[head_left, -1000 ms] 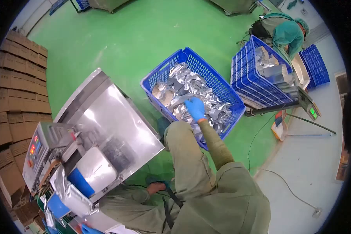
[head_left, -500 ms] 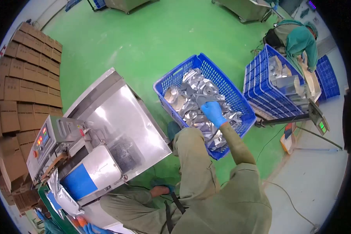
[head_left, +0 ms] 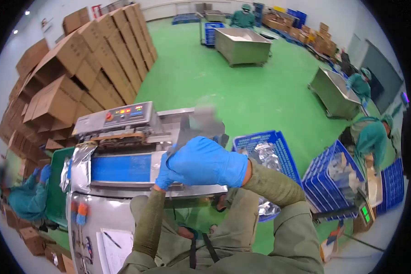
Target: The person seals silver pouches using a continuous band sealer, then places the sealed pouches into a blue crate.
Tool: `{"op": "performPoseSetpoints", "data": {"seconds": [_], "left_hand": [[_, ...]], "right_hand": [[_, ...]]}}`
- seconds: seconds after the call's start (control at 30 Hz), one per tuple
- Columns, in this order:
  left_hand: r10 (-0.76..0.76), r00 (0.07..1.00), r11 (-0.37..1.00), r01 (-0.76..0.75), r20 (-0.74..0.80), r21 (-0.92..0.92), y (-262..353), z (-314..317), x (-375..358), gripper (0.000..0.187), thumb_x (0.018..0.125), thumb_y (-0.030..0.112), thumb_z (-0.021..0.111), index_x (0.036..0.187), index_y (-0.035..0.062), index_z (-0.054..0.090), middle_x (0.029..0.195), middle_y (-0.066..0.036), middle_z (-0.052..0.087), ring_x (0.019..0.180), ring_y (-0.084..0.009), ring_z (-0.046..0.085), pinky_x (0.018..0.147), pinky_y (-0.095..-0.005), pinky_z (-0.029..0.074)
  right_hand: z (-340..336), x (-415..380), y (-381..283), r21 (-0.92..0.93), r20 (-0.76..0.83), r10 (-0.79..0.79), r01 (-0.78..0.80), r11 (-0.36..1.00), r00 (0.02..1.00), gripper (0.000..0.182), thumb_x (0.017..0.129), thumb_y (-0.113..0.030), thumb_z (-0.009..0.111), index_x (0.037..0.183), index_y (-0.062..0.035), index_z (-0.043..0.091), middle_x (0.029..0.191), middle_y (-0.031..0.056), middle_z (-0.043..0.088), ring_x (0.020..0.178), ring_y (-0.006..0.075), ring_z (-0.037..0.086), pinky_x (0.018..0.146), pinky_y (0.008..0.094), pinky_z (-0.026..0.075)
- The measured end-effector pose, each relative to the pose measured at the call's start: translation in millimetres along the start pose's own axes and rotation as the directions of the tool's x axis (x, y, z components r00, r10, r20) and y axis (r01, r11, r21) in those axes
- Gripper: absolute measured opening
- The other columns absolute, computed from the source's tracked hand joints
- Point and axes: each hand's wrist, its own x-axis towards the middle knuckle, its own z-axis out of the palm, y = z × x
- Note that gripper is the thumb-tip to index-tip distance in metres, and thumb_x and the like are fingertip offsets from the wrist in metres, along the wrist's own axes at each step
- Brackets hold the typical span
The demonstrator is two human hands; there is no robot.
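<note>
My right hand [head_left: 208, 162], in a blue glove, is closed on a grey foil pouch [head_left: 194, 130], which is blurred and partly hidden behind the glove. Beside it and mostly covered by it, my left hand [head_left: 164, 177], also gloved in blue, grips the pouch's near left edge. Both hands are in front of a steel band sealing machine [head_left: 116, 118] with a lit control panel and a blue conveyor belt [head_left: 121, 168]. Another silver foil pouch [head_left: 82, 166] lies at the belt's left end. To the right, a blue basket [head_left: 285, 157] holds several crumpled foil pouches.
A steel table [head_left: 100, 208] carries a paper sheet [head_left: 116, 255] with a pen. A green crate [head_left: 57, 187] stands at the left, with a person [head_left: 29, 198] behind it. Cartons [head_left: 96, 59] are stacked behind. Another person [head_left: 372, 141] bends by a blue crate [head_left: 329, 176].
The view has swung left and upward. My right hand has carried the foil pouch from the basket to the front of the machine. My left hand has joined it there.
</note>
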Motion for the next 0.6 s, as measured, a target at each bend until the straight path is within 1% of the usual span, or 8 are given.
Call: {"op": "performPoseSetpoints", "data": {"seconds": [0.07,0.1,0.17,0.2,0.3,0.37,0.5,0.6], "left_hand": [[-0.062,0.995,0.984,0.074,-0.075,0.162,-6.3,-52.5,-19.3,0.07,0.08,0.025,0.08,0.139,-0.0006,0.05,0.136,-0.014,0.057,0.12,-0.0211,0.055,0.105,-0.0374,0.043],[-0.102,0.989,0.965,0.125,-0.11,0.232,-6.8,-73.8,-33.3,0.068,0.08,0.024,0.08,0.137,-0.0007,0.052,0.134,-0.013,0.059,0.118,-0.0208,0.057,0.103,-0.0369,0.044],[-0.165,0.971,0.914,0.217,-0.176,0.343,-10.6,-97.0,-51.0,0.063,0.081,0.022,0.08,0.134,-0.0008,0.055,0.129,-0.012,0.063,0.114,-0.0203,0.06,0.1,-0.0358,0.047],[-0.028,0.967,0.92,0.125,-0.255,0.372,-4.1,-92.7,-51.8,0.051,0.08,0.018,0.08,0.124,-0.0016,0.062,0.116,-0.012,0.069,0.103,-0.0189,0.065,0.091,-0.0347,0.051],[-0.127,0.967,0.929,0.194,-0.219,0.316,0.1,-100.0,-53.0,0.054,0.08,0.02,0.079,0.125,-0.0032,0.06,0.118,-0.014,0.068,0.105,-0.0193,0.064,0.092,-0.0345,0.051],[-0.052,0.994,0.868,0.095,-0.101,0.488,2.0,-110.4,-53.1,0.057,0.079,0.02,0.079,0.128,0.0001,0.058,0.117,-0.015,0.067,0.103,-0.025,0.065,0.091,-0.0354,0.051],[0.088,0.994,0.683,-0.108,0.066,0.723,132.4,-98.4,-40.3,0.047,0.081,0.016,0.073,0.124,0.0045,0.058,0.105,-0.015,0.065,0.096,-0.0325,0.065,0.083,-0.0391,0.052],[0.052,0.983,0.514,-0.175,0.174,0.84,154.0,-96.0,-28.3,0.027,0.086,0.015,0.068,0.109,0.0069,0.057,0.09,-0.012,0.06,0.086,-0.0323,0.063,0.073,-0.0418,0.05]], "right_hand": [[19.2,17.3,-8.2,-0.047,-0.146,-0.046,0.039,0.998,0.988,0.012,0.086,-0.022,0.065,0.083,-0.0098,0.065,0.078,0.0126,0.063,0.07,0.0303,0.065,0.057,0.0389,0.051],[30.3,17.8,-9.9,-0.024,-0.373,-0.003,-0.006,1.0,0.928,0.012,0.085,-0.02,0.066,0.088,-0.0084,0.066,0.081,0.0133,0.065,0.074,0.0307,0.066,0.062,0.0388,0.052],[48.9,9.5,-4.4,0.04,-0.741,0.094,-0.095,0.995,0.665,0.019,0.083,-0.017,0.069,0.097,-0.0057,0.067,0.086,0.0145,0.068,0.082,0.0314,0.068,0.072,0.0387,0.055],[70.3,10.4,5.2,0.15,-0.742,0.232,-0.181,0.972,0.629,0.019,0.083,-0.015,0.069,0.099,-0.0055,0.065,0.087,0.0138,0.067,0.083,0.0307,0.068,0.073,0.0387,0.054],[149.2,1.3,34.0,0.442,-0.59,0.56,-0.348,0.827,0.582,0.019,0.086,-0.012,0.068,0.102,-0.0053,0.061,0.09,0.0125,0.067,0.083,0.0291,0.067,0.074,0.0388,0.054],[169.6,-2.4,49.0,0.553,-0.403,0.606,-0.345,0.758,0.686,0.017,0.087,-0.014,0.067,0.1,-0.0059,0.061,0.089,0.0126,0.067,0.081,0.0289,0.067,0.072,0.0393,0.053],[153.5,-6.8,59.5,0.39,-0.323,0.568,-0.441,0.808,0.757,0.012,0.088,-0.015,0.064,0.096,-0.0057,0.06,0.083,0.0138,0.063,0.074,0.0327,0.063,0.067,0.042,0.051],[148.2,-6.3,62.0,0.064,-0.334,0.349,-0.348,0.935,0.876,0.014,0.086,-0.016,0.066,0.092,-0.0061,0.058,0.088,0.0132,0.061,0.078,0.0321,0.061,0.066,0.0407,0.049]]}}
